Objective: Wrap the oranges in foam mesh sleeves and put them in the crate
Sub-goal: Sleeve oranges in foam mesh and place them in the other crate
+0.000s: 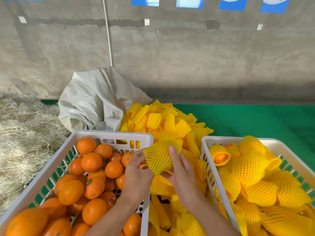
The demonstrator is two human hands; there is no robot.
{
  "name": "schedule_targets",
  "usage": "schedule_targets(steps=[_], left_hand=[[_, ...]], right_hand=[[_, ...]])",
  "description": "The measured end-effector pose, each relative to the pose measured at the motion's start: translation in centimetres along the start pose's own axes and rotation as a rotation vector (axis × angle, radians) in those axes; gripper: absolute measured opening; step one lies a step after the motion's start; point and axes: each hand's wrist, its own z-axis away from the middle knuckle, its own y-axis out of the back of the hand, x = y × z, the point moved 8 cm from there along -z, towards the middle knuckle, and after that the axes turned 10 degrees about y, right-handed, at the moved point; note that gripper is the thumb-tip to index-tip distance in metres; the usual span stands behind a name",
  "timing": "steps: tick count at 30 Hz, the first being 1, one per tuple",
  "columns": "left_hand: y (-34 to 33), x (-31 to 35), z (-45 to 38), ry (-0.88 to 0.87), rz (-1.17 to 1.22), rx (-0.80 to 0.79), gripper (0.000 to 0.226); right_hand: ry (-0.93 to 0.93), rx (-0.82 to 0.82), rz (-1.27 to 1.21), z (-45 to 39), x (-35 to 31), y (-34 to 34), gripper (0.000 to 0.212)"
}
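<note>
Both my hands hold a yellow foam mesh sleeve (159, 158), bulging as if an orange is inside, above the gap between two crates. My left hand (138, 172) pinches its left edge; a sliver of orange shows by those fingers. My right hand (180, 171) cups it from below, thumb laid on top. The left white crate (112, 134) is full of bare oranges (91, 161). The right white crate (207, 147) holds several sleeved oranges (248, 169), one with its peel showing (220, 158).
A heap of loose yellow sleeves (163, 123) lies behind and between the crates on a green cover (255, 120). A grey woven sack (95, 103) sits behind the left crate. Straw (22, 130) lies at far left, a concrete wall behind.
</note>
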Motion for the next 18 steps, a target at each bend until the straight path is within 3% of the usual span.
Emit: schedule_targets(steps=[5, 8, 11, 15, 18], left_hand=[[-0.1, 0.2, 0.0, -0.092, -0.105, -0.010, 0.037], [-1.5, 0.2, 0.1, -0.103, -0.082, -0.155, 0.044], [-2.7, -0.4, 0.1, -0.100, -0.002, -0.296, 0.052], [-2.4, -1.9, -0.3, -0.045, -0.063, -0.253, 0.046], [-2.9, -2.7, -0.1, -0.065, -0.171, -0.307, 0.035]], right_hand=[[-0.038, -0.055, -0.052, 0.4, 0.8, -0.6, 0.070], [0.014, -0.058, -0.015, 0.3, -0.2, 0.0, 0.072], [0.106, 0.108, 0.000, -0.4, -1.6, 2.0, 0.081], [0.247, 0.297, 0.010, -1.4, -4.1, 5.1, 0.054], [0.272, 0.495, -0.244, -1.9, -5.2, 8.0, 0.042]])
